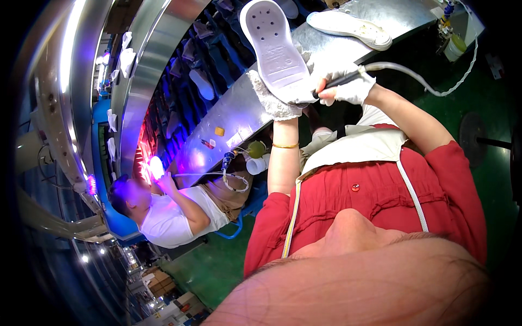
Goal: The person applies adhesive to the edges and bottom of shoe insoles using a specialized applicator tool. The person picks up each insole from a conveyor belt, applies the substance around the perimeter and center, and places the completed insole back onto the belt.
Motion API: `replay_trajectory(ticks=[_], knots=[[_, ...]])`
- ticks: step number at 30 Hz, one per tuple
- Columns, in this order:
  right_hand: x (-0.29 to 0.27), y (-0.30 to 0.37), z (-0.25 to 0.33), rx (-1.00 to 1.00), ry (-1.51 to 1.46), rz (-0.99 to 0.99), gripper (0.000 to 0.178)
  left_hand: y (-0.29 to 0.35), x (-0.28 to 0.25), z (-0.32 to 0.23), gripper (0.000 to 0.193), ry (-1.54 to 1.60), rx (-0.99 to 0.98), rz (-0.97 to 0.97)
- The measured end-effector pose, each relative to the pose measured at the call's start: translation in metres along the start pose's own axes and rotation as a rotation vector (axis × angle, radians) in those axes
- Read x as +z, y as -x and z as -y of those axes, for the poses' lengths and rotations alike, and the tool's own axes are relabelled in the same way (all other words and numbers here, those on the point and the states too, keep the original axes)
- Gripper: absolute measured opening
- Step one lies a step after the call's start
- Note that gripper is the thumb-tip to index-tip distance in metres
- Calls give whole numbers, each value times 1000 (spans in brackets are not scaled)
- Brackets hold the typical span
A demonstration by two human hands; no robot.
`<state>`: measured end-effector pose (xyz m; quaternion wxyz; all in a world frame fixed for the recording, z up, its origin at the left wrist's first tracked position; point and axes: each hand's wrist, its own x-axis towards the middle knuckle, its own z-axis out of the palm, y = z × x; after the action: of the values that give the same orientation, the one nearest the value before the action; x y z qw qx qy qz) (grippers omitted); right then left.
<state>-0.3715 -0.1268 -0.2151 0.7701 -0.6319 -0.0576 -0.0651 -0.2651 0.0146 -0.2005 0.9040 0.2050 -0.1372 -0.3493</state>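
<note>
My left hand (276, 103), in a thick white terry glove, grips a white shoe sole (270, 33) from its near end. The sole tilts up over the metal bench, with small dark holes toward its far end and raised marks at the heel. In my right hand (348, 87), gloved in white with bare fingertips, is a black pen-shaped tool (338, 81), its tip close to the sole's near right edge. A clear hose (416, 76) trails from the tool to the right. Whether the tip touches the sole I cannot tell. Another white sole (350, 28) lies on the bench.
The metal bench (212, 125) runs alongside a conveyor carrying dark pieces and a pale sole (202, 84). A yellow block (219, 131) sits on the bench. To the left, a person (179, 209) in white works under glowing lights. A container with fittings (455, 48) stands at the right.
</note>
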Motion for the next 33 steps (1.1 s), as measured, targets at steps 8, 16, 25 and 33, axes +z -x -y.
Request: replay_trajectory(ticks=[8,16,25,33], knots=[[11,14,7,112,-125,70,10,-8,-15,-7,64,-103,26,-80],[0,-4,18,-311,232,1,16,-8,3,-14,61,-29,-109,-62],[-1,-13,11,-132,332,138,15,-17,-6,-26,57,-53,-276,-64],[-13,-14,39,39,161,139,15,-24,-4,-24,52,-254,-471,-197]])
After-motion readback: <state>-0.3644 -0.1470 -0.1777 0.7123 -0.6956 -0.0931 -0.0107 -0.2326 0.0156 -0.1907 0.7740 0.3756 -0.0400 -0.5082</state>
